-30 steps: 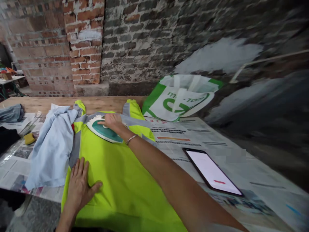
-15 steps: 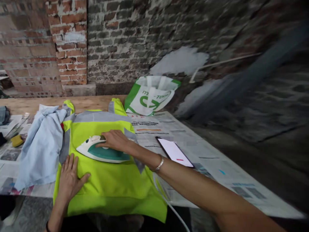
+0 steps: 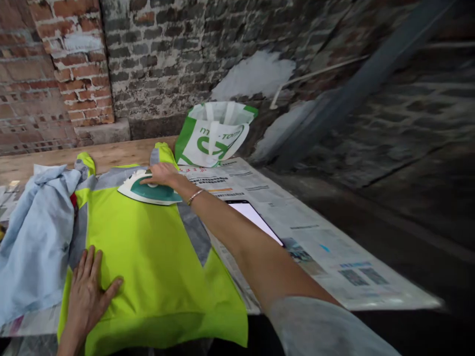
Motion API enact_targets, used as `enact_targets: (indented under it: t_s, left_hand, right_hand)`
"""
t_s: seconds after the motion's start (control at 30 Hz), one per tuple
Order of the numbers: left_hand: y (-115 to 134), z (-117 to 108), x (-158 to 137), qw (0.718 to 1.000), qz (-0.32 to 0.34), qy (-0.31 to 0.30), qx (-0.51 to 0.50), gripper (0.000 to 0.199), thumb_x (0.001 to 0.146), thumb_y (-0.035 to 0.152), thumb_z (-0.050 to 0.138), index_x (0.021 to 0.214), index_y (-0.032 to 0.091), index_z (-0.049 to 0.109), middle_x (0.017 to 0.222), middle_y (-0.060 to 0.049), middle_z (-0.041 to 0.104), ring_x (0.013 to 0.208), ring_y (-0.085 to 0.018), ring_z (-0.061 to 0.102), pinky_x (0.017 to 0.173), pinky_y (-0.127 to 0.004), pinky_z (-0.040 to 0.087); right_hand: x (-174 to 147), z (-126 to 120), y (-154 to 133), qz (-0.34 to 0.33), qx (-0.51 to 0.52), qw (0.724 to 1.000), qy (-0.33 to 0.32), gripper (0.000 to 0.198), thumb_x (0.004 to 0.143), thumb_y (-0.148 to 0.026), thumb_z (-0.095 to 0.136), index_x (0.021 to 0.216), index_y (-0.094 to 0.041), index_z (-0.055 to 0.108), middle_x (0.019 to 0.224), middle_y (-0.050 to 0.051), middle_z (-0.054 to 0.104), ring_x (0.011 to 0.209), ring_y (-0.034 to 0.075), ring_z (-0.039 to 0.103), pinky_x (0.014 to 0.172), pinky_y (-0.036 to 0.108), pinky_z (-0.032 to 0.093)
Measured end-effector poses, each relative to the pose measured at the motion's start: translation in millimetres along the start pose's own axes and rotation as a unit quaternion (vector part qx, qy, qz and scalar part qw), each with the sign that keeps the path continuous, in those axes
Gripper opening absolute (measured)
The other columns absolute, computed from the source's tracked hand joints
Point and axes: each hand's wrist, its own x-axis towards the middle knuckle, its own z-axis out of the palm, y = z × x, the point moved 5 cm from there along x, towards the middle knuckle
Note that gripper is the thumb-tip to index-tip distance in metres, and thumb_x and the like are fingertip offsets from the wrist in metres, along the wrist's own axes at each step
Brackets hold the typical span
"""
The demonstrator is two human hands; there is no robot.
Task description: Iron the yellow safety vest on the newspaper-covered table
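A bright yellow garment with grey bands [image 3: 144, 257] lies spread on the table, its lower hem over the near edge. My right hand [image 3: 163, 175] is wrapped round the handle of a white and green clothes iron [image 3: 156, 194]. The iron rests on the upper part of the garment, near the grey chest band, its tip pointing left. My left hand [image 3: 87, 289] lies flat on the garment's lower left side with fingers stretched out. Beside it on the left, a light blue cloth garment [image 3: 40, 237] lies crumpled.
Newspaper [image 3: 315, 242] covers the table to the right. A phone with a lit screen [image 3: 256, 220] lies there, partly behind my right forearm. At the back stands a white and green bag [image 3: 211, 136], against a brick wall [image 3: 166, 64].
My right hand has slid the iron up the garment, from its middle to the chest band. The left hand stays flat on the lower left side. The view has shifted right.
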Motion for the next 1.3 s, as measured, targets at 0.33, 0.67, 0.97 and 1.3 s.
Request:
enact_targets:
  t_s: [0.33,0.67,0.97,1.3]
  left_hand:
    - [-4,1,10,0.999,-0.010,-0.017,-0.039,0.082,0.096,0.069,0.052,0.155,0.012,0.045,0.160,-0.024,0.047,0.149,-0.044,0.043,0.110,-0.062,0.047]
    - [-1,-43,-57,0.998,-0.059,0.016,-0.023,0.059,0.101,0.054,0.054,0.149,0.019,0.051,0.154,-0.018,0.056,0.147,-0.036,0.049,0.116,-0.056,0.042]
    - [-9,-42,-76,0.994,-0.108,-0.015,-0.029,0.051,0.096,0.043,0.060,0.142,0.021,0.060,0.151,-0.015,0.061,0.145,-0.035,0.051,0.117,-0.057,0.040]
    - [-4,-44,-72,0.993,-0.112,0.005,-0.034,0.042,0.098,0.036,0.053,0.136,0.021,0.065,0.149,-0.015,0.061,0.143,-0.037,0.051,0.115,-0.059,0.038]
  right_hand:
    - [-84,1,-29,-0.087,0.011,0.995,-0.049,0.059,0.085,-0.079,0.065,0.095,-0.022,0.078,0.098,0.011,0.081,0.099,0.029,0.073,0.074,0.029,0.044]
    - [-203,4,-87,-0.164,-0.011,0.982,-0.089,0.046,0.093,-0.066,0.065,0.103,-0.023,0.076,0.093,0.011,0.082,0.092,0.031,0.077,0.065,0.029,0.039]
    - [-141,5,-106,-0.111,-0.022,0.992,-0.057,0.056,0.098,-0.071,0.054,0.116,-0.022,0.074,0.107,0.017,0.080,0.105,0.033,0.075,0.076,0.033,0.048]
    - [-96,3,-97,-0.094,-0.006,0.994,-0.054,0.058,0.092,-0.075,0.061,0.106,-0.021,0.078,0.110,0.014,0.080,0.106,0.029,0.073,0.078,0.030,0.046]
